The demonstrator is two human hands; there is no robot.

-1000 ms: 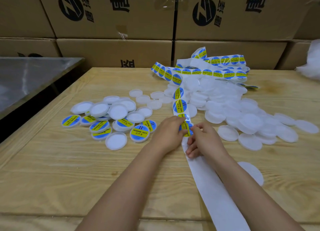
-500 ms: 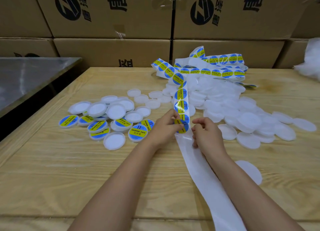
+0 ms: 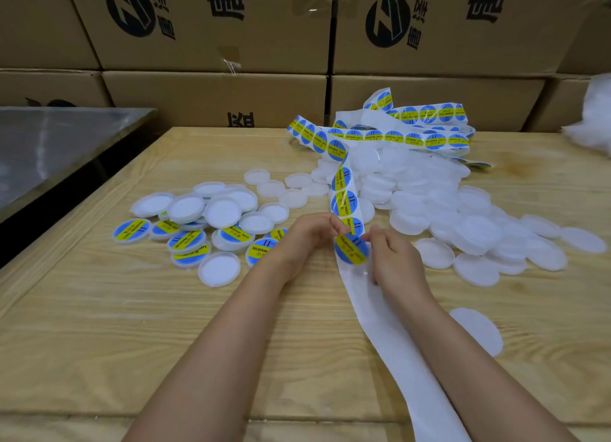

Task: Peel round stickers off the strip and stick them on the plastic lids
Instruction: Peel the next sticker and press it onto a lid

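Stickers are round, blue with a yellow band across, printed "SOLDERING PASTE" and "II". One sticker (image 3: 351, 249) is over the middle of the table (image 3: 99, 326), between both hands. The left hand (image 3: 304, 239) pinches its upper edge with curled fingers, and the right hand (image 3: 395, 259) grips the white strip (image 3: 396, 352) just beside it. The strip runs from a tangled heap at the far side down to the near edge. At the left, about eight labelled lids (image 3: 186, 241) lie among some nine plain ones. The plain lids (image 3: 429, 203) heaped at the right are too many to count. Cardboard boxes (image 3: 215, 97) behind carry a black logo and Chinese characters.
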